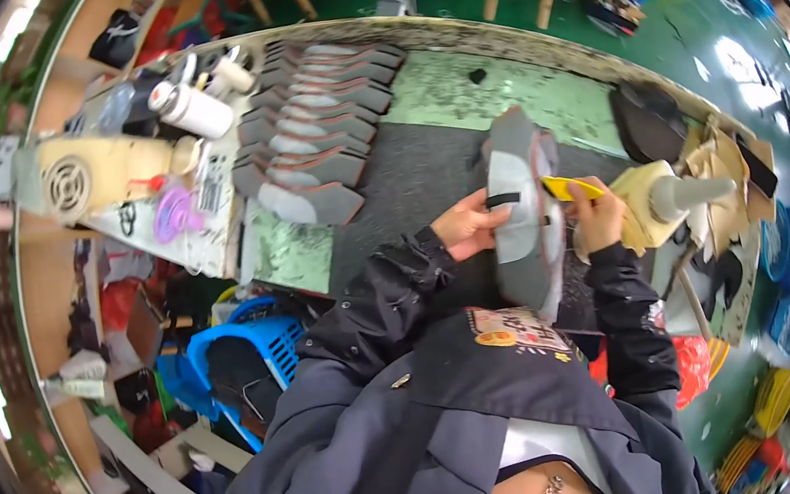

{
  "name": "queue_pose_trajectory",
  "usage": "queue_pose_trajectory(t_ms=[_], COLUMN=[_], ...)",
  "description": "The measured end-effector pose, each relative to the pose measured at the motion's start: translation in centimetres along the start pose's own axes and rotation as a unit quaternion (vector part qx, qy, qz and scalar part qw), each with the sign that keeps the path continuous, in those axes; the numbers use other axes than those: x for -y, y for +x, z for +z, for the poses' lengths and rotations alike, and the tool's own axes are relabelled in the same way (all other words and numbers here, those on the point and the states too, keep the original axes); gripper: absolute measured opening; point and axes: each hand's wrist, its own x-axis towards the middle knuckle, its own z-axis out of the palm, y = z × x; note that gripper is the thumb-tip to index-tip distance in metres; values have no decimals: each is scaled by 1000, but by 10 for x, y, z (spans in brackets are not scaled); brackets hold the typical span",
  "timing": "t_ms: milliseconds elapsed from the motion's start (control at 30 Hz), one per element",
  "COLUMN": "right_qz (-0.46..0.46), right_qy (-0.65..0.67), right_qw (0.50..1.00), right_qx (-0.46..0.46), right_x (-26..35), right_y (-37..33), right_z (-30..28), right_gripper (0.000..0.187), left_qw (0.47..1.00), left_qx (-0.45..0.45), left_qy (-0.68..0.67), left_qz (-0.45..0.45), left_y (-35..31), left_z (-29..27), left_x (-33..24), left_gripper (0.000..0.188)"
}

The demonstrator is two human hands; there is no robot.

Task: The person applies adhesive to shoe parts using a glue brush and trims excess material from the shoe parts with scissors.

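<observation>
My left hand (pixel 465 227) grips the left edge of a few grey panels standing on edge together, like shoe-upper pieces; the front panel (pixel 511 165) has a pale grey middle and a small black strip. Reddish-orange edging shows along the panels' sides. To the right, my right hand (pixel 601 220) pinches a flat yellow tool (pixel 569 188), its tip against or very near the right edge of the panels. Its exact kind cannot be made out. Overlapping rows of similar grey panels (pixel 322 146) lie farther left on the dark mat (pixel 416 178).
A cream container (pixel 643 202) with a grey-white nozzle stands right of my right hand. Dark pieces (pixel 648 120) lie at the far right. On the left are a white bottle (pixel 192 110), a purple tape dispenser (pixel 176 213) and, below table height, a blue plastic basket (pixel 250 353).
</observation>
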Motion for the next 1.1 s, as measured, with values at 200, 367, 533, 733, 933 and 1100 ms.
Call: queue_pose_trajectory(t_ms=[200,367,533,733,933,1100], right_qz=[-1,-8,-10,-18,-105,173], right_qy=[13,-21,68,-59,-222,175], right_qw=[999,999,998,997,955,958], right_qx=[36,44,-13,-57,-165,-146], right_x=[3,7,28,-37,-74,-73], right_y=[-2,0,-16,-36,-51,-76], right_z=[5,8,-24,-109,-62,-95], right_gripper=[17,19,19,17,15,23], left_qw=[882,810,871,640,664,857], left_qx=[-224,-384,-405,-472,-254,-227], left_qy=[77,-9,-80,472,670,458], left_qz=[408,444,264,381,216,72], left_y=[-150,-219,-191,-85,94,95], left_z=[-43,-208,-300,-119,30,-1], left_x=[-50,-65,-63,-35,33,43], left_gripper=[36,28,28,38,68,62])
